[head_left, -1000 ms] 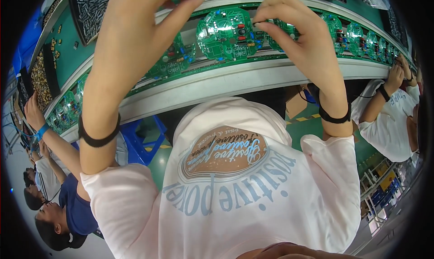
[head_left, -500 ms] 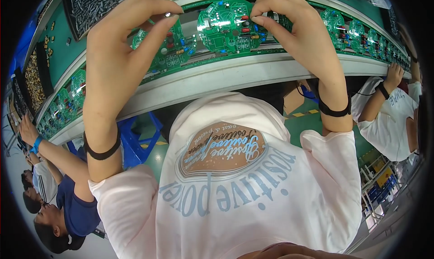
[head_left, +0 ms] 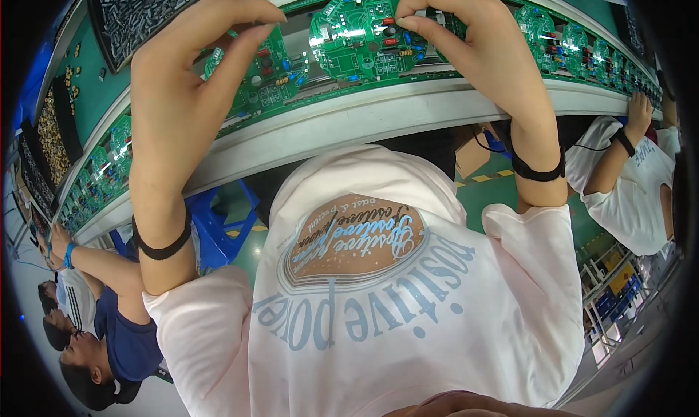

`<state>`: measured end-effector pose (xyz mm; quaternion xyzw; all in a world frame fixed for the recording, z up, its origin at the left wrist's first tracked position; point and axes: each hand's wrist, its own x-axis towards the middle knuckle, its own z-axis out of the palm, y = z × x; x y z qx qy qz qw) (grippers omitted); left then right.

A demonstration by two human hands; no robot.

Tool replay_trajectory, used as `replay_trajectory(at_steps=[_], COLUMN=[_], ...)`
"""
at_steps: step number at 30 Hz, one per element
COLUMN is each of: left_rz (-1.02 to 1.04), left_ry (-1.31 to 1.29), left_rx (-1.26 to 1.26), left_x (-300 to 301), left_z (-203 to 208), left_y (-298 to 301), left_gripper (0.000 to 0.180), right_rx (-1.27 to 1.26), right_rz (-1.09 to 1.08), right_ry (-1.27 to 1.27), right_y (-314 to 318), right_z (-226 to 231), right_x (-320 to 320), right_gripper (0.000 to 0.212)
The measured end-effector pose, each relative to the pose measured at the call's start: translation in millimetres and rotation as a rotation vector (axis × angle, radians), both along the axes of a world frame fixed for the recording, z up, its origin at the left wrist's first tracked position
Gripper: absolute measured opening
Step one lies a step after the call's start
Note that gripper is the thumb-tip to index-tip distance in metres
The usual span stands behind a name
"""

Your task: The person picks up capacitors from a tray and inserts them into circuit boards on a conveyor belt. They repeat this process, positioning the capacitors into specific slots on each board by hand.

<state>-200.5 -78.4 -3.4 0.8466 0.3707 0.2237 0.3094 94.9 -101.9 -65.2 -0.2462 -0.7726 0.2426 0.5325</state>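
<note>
My left hand (head_left: pixel 178 75) is closed in a pinch, thumb and index fingertip together above a green circuit board (head_left: pixel 273 104). What sits between those fingertips, if anything, is too small to make out. My right hand (head_left: pixel 473 42) is also pinched, its fingertips at the upper right part of a second, rounded green circuit board (head_left: pixel 342 49). Any part in the right fingertips is hidden. Red, blue and striped components stand on both boards, which lie in a row on a rail. Each of my forearms wears a black band.
A pale metal rail edge (head_left: pixel 320 137) runs across in front of me. At the upper left are a black tray of small grey parts (head_left: pixel 138 17) and a bin of yellowish parts (head_left: pixel 54 137). Co-workers sit on both sides; a blue stool (head_left: pixel 222 224) stands below.
Both boards have shifted slightly left along the rail, and my hands have moved a little left with them. A small shiny part seen in my left fingertips no longer shows.
</note>
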Motion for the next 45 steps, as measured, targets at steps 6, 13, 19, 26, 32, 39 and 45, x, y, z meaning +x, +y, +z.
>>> replay_trajectory(at_steps=[6,13,19,26,32,39,45], left_rz=[0.014,0.034,0.013,0.101,0.165,0.108,0.061], left_ry=[0.017,0.021,0.013,-0.098,-0.195,-0.491,-0.364], left_rx=[-0.019,-0.054,-0.067,-0.309,-0.640,-0.938,-0.734], left_x=[4,1,2,-3,-27,-16,-22], left_z=[2,0,0,-4,-6,-1,-6], left_y=[-2,-5,-3,-9,5,3,0], left_gripper=[0.014,0.014,0.016,0.016,0.019,0.017,0.022], right_rx=[-0.296,-0.371,0.104,-0.027,-0.410,-0.280,-0.361], right_rz=[-0.173,-0.193,-0.003,-0.063,-0.218,-0.238,-0.214], right_ry=[-0.382,-0.613,-0.144,-0.364,-0.746,-0.700,-0.654], right_y=[-10,-12,5,-3,-17,-19,-18], right_z=[30,48,-1,30,70,38,35], right_x=[0,-3,10,0,-5,13,14], right_gripper=[0.009,0.010,0.010,0.010,0.010,0.015,0.017])
